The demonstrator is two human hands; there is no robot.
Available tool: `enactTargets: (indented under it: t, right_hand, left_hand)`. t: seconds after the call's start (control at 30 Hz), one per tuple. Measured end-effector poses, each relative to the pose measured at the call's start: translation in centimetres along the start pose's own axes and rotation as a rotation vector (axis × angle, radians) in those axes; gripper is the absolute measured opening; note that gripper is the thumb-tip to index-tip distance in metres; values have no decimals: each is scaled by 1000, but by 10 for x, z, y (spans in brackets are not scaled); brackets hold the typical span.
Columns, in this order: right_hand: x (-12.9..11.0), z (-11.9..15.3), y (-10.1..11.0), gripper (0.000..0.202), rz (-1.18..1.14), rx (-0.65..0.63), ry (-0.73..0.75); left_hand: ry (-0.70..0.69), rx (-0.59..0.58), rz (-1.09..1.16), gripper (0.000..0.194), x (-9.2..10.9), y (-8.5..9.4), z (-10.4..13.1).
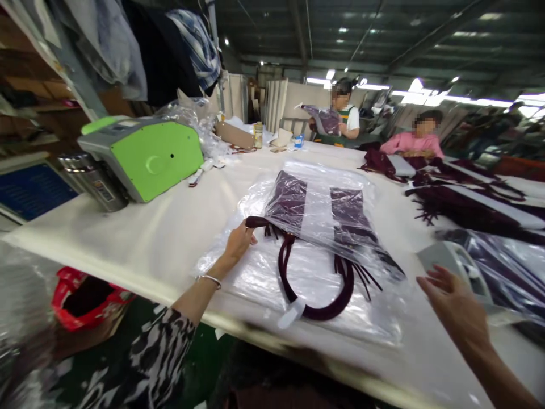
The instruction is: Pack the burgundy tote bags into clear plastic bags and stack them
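Observation:
A dark maroon handbag (pixel 347 207) lies on the table, mostly inside a clear plastic bag (pixel 317 207). Its rounded handle (pixel 327 312) and several tassels stick out of the plastic towards me, and a white tag (pixel 292 313) hangs on the handle. My left hand (pixel 239 243) pinches a dark corner (pixel 255 221) of the handbag at the left end of the plastic's mouth. On the right, my right hand (pixel 457 307) has its fingers apart and holds nothing, just in front of a grey tape dispenser (pixel 438 258); whether it touches the dispenser I cannot tell.
Flat clear plastic bags (pixel 242 278) lie under the handbag. At the left stand a green machine (pixel 157 159) and a steel flask (pixel 100 184). More maroon bags (pixel 464 201) cover the right side. Two people are across the table, one holding a wrapped bag (pixel 326 120).

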State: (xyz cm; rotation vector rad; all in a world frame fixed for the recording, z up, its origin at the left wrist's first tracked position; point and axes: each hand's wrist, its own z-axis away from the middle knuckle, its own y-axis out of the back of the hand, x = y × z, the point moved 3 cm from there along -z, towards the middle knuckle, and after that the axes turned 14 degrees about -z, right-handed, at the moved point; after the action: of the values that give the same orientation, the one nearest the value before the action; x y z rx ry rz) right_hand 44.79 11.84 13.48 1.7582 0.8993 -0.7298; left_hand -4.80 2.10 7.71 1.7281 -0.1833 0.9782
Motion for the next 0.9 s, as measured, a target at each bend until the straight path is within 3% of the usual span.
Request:
enactTargets:
  t: [0.07,0.1,0.17,0.2,0.23,0.33,0.4,0.53,0.67,0.77,0.83,0.9]
  right_hand:
    - [-38,23,-17,30,64,44,222]
    - [-60,34,-39,27,27,-65,331]
    - [-99,58,-102,24,-126,-523,481]
    - [-115,68,-136,26,-193,-711,519]
    - [-127,75,-169,30,-240,-818,548]
    - [-148,70,-248,43,-336,-745,547]
    - [-153,59,-282,43,-381,-714,494]
    - [-154,42,-312,35,-471,-866,342]
    - [-157,35,-320,28,-435,-985,167]
    - [-162,35,-327,33,-571,-1183,-27]
    - [-166,33,-332,36,-677,-1234,-141]
    - [-170,30,-337,28,-623,-1221,-100]
  left_hand:
    - [-36,50,-31,29,8,-1,15]
    - [-58,78,-45,28,14,0,20]
    - [-96,125,-56,28,26,3,27]
    - [-107,144,-50,29,32,4,30]
    - [-121,160,-46,29,35,6,34]
    - [-162,189,-93,29,39,9,43]
    - [-188,214,-193,27,38,11,47]
    - [-208,348,-311,24,37,20,50]
    - [-203,482,-96,22,39,31,52]
    - [-282,502,0,22,42,33,57]
    - [-333,527,-5,22,43,34,61]
    - [-398,567,-39,21,44,35,67]
